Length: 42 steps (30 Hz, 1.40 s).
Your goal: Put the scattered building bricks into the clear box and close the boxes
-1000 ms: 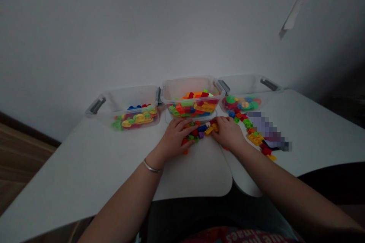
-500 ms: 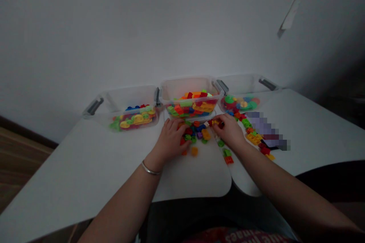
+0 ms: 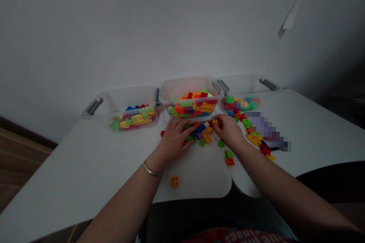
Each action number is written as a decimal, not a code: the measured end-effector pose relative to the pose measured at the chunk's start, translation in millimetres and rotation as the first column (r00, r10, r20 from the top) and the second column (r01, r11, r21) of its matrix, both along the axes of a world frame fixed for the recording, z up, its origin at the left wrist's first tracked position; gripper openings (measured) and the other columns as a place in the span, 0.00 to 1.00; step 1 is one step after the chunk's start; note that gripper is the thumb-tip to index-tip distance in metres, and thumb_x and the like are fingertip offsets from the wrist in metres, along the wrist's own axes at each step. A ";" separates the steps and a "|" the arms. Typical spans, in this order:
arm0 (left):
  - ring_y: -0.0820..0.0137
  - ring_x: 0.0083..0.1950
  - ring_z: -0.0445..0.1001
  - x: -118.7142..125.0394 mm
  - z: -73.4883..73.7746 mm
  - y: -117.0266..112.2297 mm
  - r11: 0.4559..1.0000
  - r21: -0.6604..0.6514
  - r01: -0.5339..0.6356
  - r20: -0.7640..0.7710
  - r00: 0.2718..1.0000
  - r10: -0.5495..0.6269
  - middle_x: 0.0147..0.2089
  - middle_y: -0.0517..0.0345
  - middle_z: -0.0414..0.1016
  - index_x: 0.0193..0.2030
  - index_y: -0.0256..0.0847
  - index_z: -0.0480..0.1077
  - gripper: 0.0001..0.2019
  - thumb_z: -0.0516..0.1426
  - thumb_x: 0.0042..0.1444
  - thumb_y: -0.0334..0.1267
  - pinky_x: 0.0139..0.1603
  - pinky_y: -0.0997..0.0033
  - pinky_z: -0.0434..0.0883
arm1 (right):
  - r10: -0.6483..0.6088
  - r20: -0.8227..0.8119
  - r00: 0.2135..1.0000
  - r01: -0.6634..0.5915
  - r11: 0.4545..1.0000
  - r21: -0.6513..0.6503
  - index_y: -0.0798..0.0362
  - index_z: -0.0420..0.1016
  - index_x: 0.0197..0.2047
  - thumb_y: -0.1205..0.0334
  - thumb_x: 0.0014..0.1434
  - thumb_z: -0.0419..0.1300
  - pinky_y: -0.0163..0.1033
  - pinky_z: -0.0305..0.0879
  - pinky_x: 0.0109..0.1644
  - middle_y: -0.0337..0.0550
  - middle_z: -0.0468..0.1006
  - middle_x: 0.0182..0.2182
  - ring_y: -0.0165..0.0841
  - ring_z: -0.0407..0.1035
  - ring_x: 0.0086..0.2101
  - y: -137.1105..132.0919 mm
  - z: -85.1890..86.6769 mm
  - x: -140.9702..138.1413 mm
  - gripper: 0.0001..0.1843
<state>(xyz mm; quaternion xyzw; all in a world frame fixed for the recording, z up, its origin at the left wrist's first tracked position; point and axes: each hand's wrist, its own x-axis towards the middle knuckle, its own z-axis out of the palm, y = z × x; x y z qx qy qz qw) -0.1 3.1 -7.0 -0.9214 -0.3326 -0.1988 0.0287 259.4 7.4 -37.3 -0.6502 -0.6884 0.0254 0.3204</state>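
Head view: the left hand (image 3: 174,141), fingers spread, rests palm-down on loose multicoloured plastic bricks (image 3: 199,131) just in front of a clear plastic tub (image 3: 189,86). The right hand (image 3: 229,131), fingers curled, covers small red and yellow bricks (image 3: 215,122), grip unclear. An orange square brick (image 3: 174,181) lies well away from the tub.

We see three clear plastic tubs (image 3: 188,90) with grey clips in a row at the back of a white table (image 3: 85,152), against a pale wall (image 3: 142,26). A pixelated patch (image 3: 265,131) hides something flat on the table's right side. A wooden floor (image 3: 19,159) shows at lower left. High on the right, a pale strip (image 3: 293,11) crosses the wall; in this dim light, we can't say what it is.
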 end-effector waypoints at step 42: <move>0.35 0.77 0.39 -50.1 18.9 -52.9 0.950 -0.307 0.053 -0.170 0.979 -0.109 0.78 0.38 0.43 0.76 0.51 0.49 0.67 0.74 0.28 0.62 0.70 0.30 0.52 | 0.297 0.176 0.938 -0.308 0.951 0.036 0.54 0.73 0.58 0.54 0.66 0.55 0.57 0.63 0.62 0.56 0.76 0.56 0.48 0.68 0.57 -66.6 17.4 19.3 0.21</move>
